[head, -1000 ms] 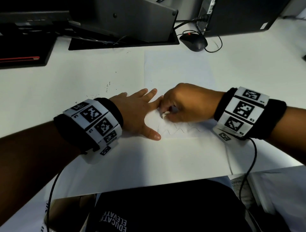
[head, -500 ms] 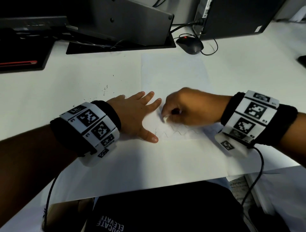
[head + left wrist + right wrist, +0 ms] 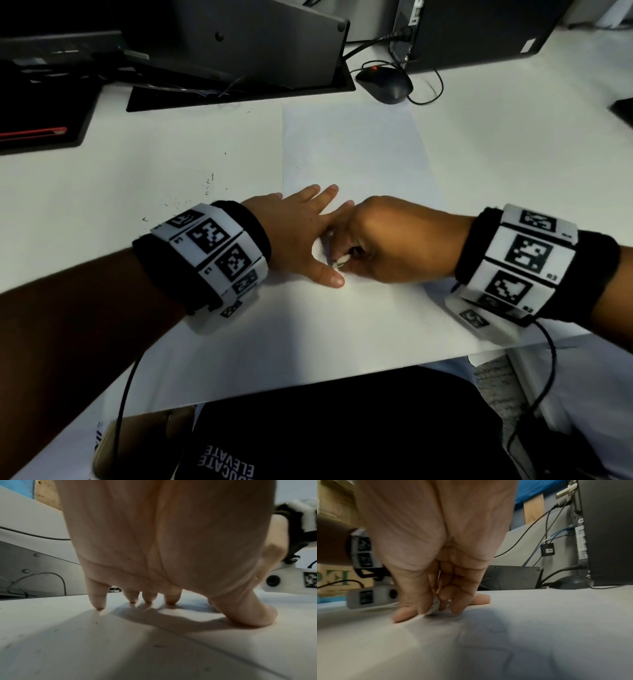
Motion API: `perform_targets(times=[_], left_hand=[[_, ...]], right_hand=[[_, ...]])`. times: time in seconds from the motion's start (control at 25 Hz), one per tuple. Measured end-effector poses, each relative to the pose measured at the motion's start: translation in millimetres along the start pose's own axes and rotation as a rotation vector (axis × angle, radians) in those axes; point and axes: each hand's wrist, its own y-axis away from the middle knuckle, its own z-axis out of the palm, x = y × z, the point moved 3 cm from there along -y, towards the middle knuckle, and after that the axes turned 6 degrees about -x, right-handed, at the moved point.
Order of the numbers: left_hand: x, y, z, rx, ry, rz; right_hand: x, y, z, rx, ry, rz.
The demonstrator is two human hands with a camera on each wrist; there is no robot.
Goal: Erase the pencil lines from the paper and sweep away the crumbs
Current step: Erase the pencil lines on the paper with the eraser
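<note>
A white sheet of paper (image 3: 352,150) lies on the white desk. My left hand (image 3: 301,233) lies flat on the sheet's left part, fingers spread and straight, thumb out towards me (image 3: 247,615). My right hand (image 3: 387,240) pinches a small white eraser (image 3: 340,262) between thumb and fingers and presses it on the paper just right of the left thumb. The right wrist view shows the eraser (image 3: 435,605) down on the sheet, with faint pencil lines (image 3: 505,655) nearer the camera. In the head view the right hand hides the lines.
Dark crumbs (image 3: 205,185) are scattered on the desk left of the paper. A black mouse (image 3: 385,84) with its cable, a monitor base (image 3: 239,92) and a computer tower (image 3: 479,31) stand at the back. The desk's front edge (image 3: 308,387) runs close below my wrists.
My right hand with the eraser has slid left and towards me, up against the left thumb, and now covers the wavy lines. The left hand stays flat on the paper.
</note>
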Motion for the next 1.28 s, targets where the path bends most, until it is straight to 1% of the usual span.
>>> perform_targets(times=[0.12, 0.16, 0.24, 0.32, 0.4, 0.44, 0.52, 0.6, 0.72, 0.88, 1.0, 1.16, 1.28], left_hand=[[0.5, -0.9, 0.3, -0.016, -0.006, -0.003], [0.8, -0.8, 0.6, -0.018, -0.003, -0.003], [1.2, 0.6, 0.1, -0.018, 0.012, 0.005], [1.4, 1.2, -0.9, -0.018, 0.019, 0.005], [1.6, 1.1, -0.5, -0.024, 0.015, -0.008], [1.9, 1.3, 0.1, -0.024, 0.015, -0.011], [1.7, 1.5, 0.3, -0.014, 0.020, -0.010], [1.4, 1.5, 0.2, -0.018, 0.025, -0.012], [2.1, 1.0, -0.6, -0.025, 0.023, -0.018], [1.1, 1.3, -0.1, -0.024, 0.018, -0.022], [1.2, -0.2, -0.4, -0.029, 0.005, -0.027], [0.9, 0.1, 0.8, -0.025, 0.009, -0.018], [1.0, -0.6, 0.3, -0.022, -0.007, -0.018]], right_hand=[[9.3, -0.1, -7.9, 0.033, -0.010, 0.085], [8.2, -0.1, -7.1, 0.039, 0.028, 0.085], [-0.2, -0.6, 0.0, -0.005, 0.088, 0.038], [-1.0, 0.1, 0.0, -0.031, 0.048, 0.051], [7.3, -0.1, -6.3, 0.013, 0.015, 0.106], [8.8, 0.0, -7.2, 0.023, 0.019, 0.104], [6.0, 1.1, -2.8, -0.012, -0.006, 0.058], [6.3, 3.1, -3.2, -0.035, -0.073, 0.076], [15.5, 3.8, -9.6, 0.025, -0.062, 0.138], [10.8, 4.1, -6.0, -0.051, -0.100, 0.096], [16.3, 4.1, -11.6, -0.003, -0.052, 0.147], [10.4, 9.0, -6.6, -0.065, -0.098, 0.107], [17.8, 9.8, -11.8, 0.022, -0.072, 0.174]])
